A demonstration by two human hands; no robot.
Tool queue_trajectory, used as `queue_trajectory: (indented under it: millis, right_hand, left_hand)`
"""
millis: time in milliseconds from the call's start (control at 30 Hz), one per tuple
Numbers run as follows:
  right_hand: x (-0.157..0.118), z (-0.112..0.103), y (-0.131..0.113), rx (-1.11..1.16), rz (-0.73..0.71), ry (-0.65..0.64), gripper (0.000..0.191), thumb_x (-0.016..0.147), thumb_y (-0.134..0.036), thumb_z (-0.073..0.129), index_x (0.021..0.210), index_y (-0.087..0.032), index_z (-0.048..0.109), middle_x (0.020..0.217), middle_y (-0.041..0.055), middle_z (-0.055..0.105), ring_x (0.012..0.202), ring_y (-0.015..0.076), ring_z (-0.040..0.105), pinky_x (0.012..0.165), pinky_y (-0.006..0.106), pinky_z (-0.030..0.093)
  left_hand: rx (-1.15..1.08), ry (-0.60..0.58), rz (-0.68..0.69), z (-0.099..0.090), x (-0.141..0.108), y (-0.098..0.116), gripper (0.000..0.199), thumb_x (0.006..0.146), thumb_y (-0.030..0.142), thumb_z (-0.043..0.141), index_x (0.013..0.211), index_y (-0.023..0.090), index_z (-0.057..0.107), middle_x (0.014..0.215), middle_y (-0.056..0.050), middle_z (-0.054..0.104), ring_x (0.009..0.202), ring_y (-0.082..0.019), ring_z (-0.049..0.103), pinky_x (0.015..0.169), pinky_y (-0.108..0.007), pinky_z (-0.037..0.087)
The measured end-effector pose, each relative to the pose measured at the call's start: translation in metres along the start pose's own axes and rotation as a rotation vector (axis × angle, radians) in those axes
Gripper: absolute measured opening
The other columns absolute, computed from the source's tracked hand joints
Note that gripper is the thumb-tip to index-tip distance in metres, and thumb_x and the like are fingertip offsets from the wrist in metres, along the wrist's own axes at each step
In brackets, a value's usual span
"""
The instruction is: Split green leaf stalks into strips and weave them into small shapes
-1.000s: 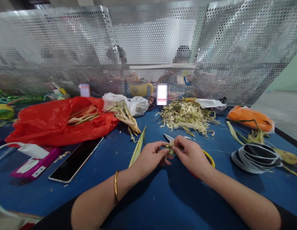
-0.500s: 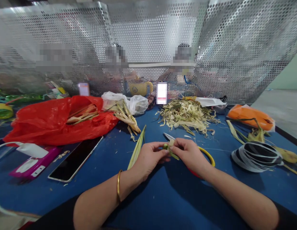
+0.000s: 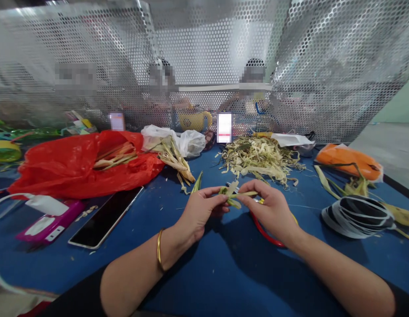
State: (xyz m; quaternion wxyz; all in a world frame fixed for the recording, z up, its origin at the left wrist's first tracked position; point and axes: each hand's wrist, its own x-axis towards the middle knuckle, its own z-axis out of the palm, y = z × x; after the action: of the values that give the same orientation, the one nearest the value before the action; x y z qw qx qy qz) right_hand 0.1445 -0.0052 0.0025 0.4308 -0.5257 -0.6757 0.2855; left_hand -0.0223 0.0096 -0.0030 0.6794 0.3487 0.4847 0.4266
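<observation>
Between thumb and fingers, my left hand pinches a small piece of green and pale husk, some of it folded. A strip of that husk runs across to my right hand, whose thumb and fingertips are closed on it. Scissors with a red and a yellow handle lie on the table under my right hand, partly hidden by it. Behind my left hand a long green husk leaf sticks out, its lower part covered.
Dry shreds are heaped behind my hands. A red plastic bag with husks, a phone and a purple power strip lie left. A coil of white strip and an orange packet are right. A perforated metal screen stands behind.
My right hand has moved slightly right, away from my left, drawing the husk strip out between them. More of the scissors' red handle shows.
</observation>
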Motion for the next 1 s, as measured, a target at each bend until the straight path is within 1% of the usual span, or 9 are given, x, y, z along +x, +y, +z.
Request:
queue_trajectory:
  millis: [100, 233, 300, 400, 500, 567, 700, 833, 1000]
  right_hand:
    - [0.001, 0.001, 0.0, 0.185, -0.045, -0.057, 0.01, 0.083, -0.027, 0.06, 0.085, -0.02, 0.065, 0.078, 0.001, 0.066, 0.073, 0.0153, 0.058, 0.07, 0.027, 0.045]
    - [0.001, 0.004, 0.003, 0.221, -0.145, -0.046, 0.01, 0.083, -0.025, 0.06, 0.076, -0.019, 0.065, 0.081, 0.0031, 0.064, 0.08, 0.0167, 0.058, 0.076, 0.03, 0.044]
    - [0.001, 0.006, 0.005, 0.243, -0.111, -0.065, 0.012, 0.084, -0.026, 0.059, 0.076, -0.019, 0.065, 0.078, 0.0022, 0.063, 0.076, 0.0155, 0.056, 0.072, 0.028, 0.044]
    - [0.001, 0.006, 0.005, 0.341, -0.006, -0.091, 0.01, 0.085, -0.029, 0.059, 0.081, -0.02, 0.062, 0.07, -0.0012, 0.059, 0.063, 0.0119, 0.052, 0.06, 0.024, 0.042]
    - [0.001, 0.005, 0.001, 0.382, 0.045, -0.105, 0.015, 0.084, -0.032, 0.059, 0.075, -0.019, 0.06, 0.063, -0.003, 0.053, 0.057, 0.0109, 0.048, 0.056, 0.023, 0.039]
    - [0.002, 0.003, -0.002, 0.343, 0.052, -0.13, 0.02, 0.083, -0.033, 0.058, 0.069, -0.019, 0.06, 0.061, -0.0024, 0.051, 0.059, 0.0119, 0.047, 0.058, 0.025, 0.039]
    - [0.004, -0.003, -0.006, 0.173, 0.042, -0.181, 0.022, 0.081, -0.033, 0.058, 0.064, -0.019, 0.06, 0.069, -0.0002, 0.053, 0.069, 0.0143, 0.05, 0.065, 0.027, 0.038]
    - [0.005, -0.006, -0.001, -0.001, 0.022, -0.17, 0.023, 0.082, -0.027, 0.055, 0.06, -0.019, 0.057, 0.07, -0.001, 0.05, 0.068, 0.0137, 0.05, 0.065, 0.027, 0.037]
    - [0.003, -0.003, 0.004, -0.158, 0.029, -0.213, 0.023, 0.082, -0.025, 0.054, 0.06, -0.019, 0.059, 0.071, -0.0008, 0.051, 0.069, 0.0139, 0.052, 0.067, 0.027, 0.037]
  left_hand:
    - [0.056, -0.046, 0.075, 0.0, -0.001, -0.002, 0.027, 0.067, 0.018, 0.075, 0.092, 0.012, 0.067, 0.067, -0.005, 0.071, 0.052, -0.011, 0.063, 0.055, -0.021, 0.051]
    - [0.139, -0.069, 0.151, -0.001, -0.002, -0.008, 0.031, 0.066, 0.022, 0.076, 0.091, 0.016, 0.058, 0.061, -0.003, 0.069, 0.052, -0.015, 0.064, 0.055, -0.024, 0.051]
    - [0.153, -0.095, 0.154, -0.001, -0.001, -0.01, 0.032, 0.067, 0.024, 0.075, 0.091, 0.016, 0.055, 0.06, -0.002, 0.068, 0.052, -0.015, 0.064, 0.055, -0.025, 0.052]
    - [0.143, -0.141, 0.156, -0.001, 0.0, -0.011, 0.032, 0.069, 0.026, 0.073, 0.091, 0.018, 0.052, 0.06, -0.001, 0.068, 0.053, -0.014, 0.064, 0.057, -0.027, 0.053]
    - [0.151, -0.182, 0.168, -0.001, 0.0, -0.012, 0.03, 0.07, 0.027, 0.072, 0.09, 0.018, 0.051, 0.059, 0.0, 0.066, 0.055, -0.014, 0.064, 0.058, -0.027, 0.054]
    - [0.161, -0.19, 0.176, -0.001, 0.001, -0.012, 0.029, 0.07, 0.026, 0.072, 0.089, 0.018, 0.051, 0.06, 0.001, 0.065, 0.054, -0.013, 0.063, 0.057, -0.026, 0.054]
    - [0.181, -0.189, 0.185, -0.003, 0.001, -0.012, 0.03, 0.07, 0.024, 0.071, 0.089, 0.018, 0.05, 0.06, 0.002, 0.065, 0.048, -0.011, 0.059, 0.052, -0.022, 0.05]
    - [0.234, -0.21, 0.185, -0.003, 0.001, -0.011, 0.026, 0.072, 0.022, 0.067, 0.09, 0.019, 0.048, 0.058, 0.004, 0.063, 0.043, -0.009, 0.056, 0.047, -0.017, 0.043]
    - [0.27, -0.22, 0.179, -0.001, -0.002, -0.01, 0.021, 0.074, 0.02, 0.063, 0.087, 0.019, 0.047, 0.057, 0.004, 0.061, 0.042, -0.008, 0.055, 0.047, -0.018, 0.042]
